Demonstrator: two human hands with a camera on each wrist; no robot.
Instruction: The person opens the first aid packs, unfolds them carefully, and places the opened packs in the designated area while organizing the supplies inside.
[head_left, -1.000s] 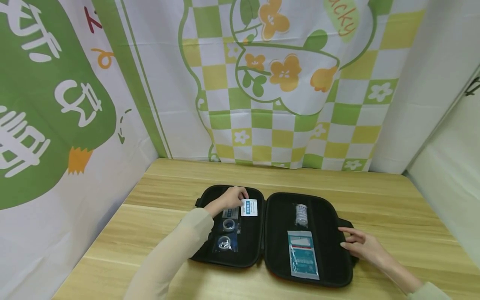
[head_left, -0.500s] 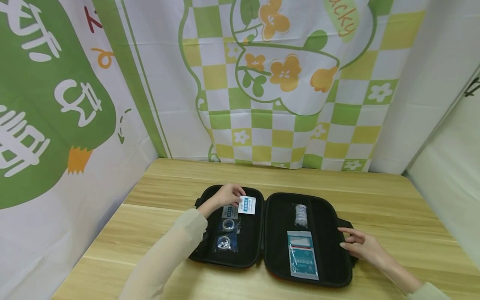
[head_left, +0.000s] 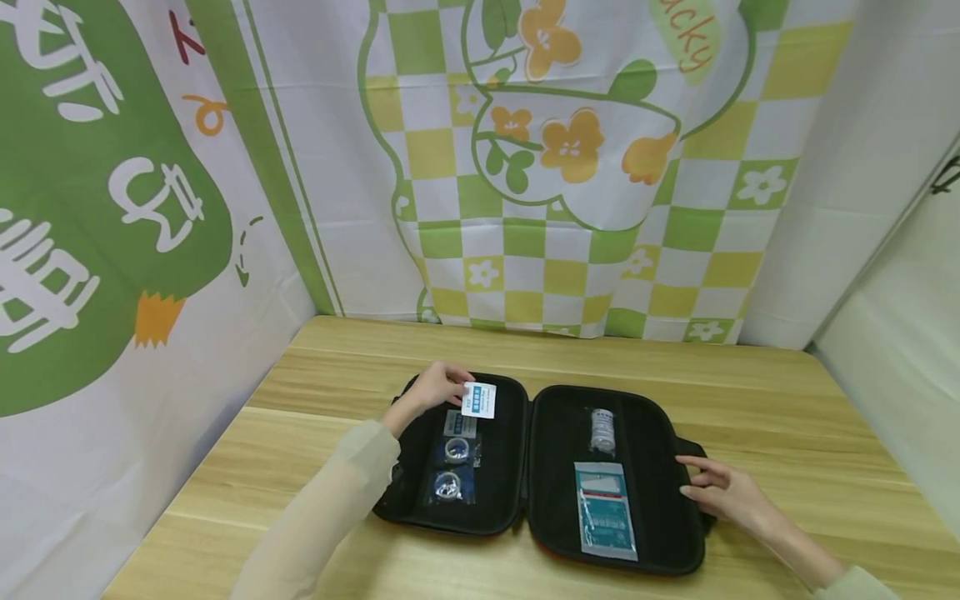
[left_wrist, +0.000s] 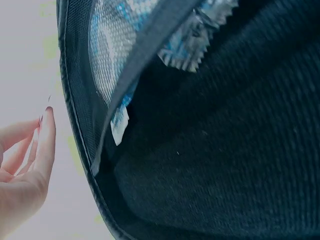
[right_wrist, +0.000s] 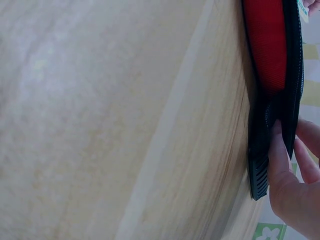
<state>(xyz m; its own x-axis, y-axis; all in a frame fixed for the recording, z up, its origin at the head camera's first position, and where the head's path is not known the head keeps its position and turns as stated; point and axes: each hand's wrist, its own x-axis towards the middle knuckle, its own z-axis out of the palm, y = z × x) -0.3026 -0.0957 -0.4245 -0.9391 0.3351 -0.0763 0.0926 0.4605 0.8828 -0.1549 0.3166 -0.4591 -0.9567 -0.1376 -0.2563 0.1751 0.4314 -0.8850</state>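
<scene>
An unfolded black-lined first-aid case (head_left: 652, 467) lies across the wooden table. Over its left half, my left hand (head_left: 437, 386) pinches a small white and blue foil sachet (head_left: 483, 402) between thumb and fingertips. A similar sachet (head_left: 459, 424) lies in the case just below, above two bagged tape rolls (head_left: 456, 451). My right hand (head_left: 720, 490) grips the case's right edge near its strap. In the right wrist view, the thumb of the right hand (right_wrist: 292, 192) presses the outer side, by the red shell (right_wrist: 267, 45), with the fingers on the inner side.
A wrapped white bandage roll (head_left: 602, 430) and a flat teal packet (head_left: 605, 510) lie in the right half. The left wrist view shows shiny packets (left_wrist: 112, 50) beside a dark strap (left_wrist: 150, 42). A patterned curtain (head_left: 555, 275) hangs behind the table (head_left: 360, 354).
My left hand has moved left and slightly back with the sachet, showing more of the similar sachet beneath. The right hand has stayed on the case's edge.
</scene>
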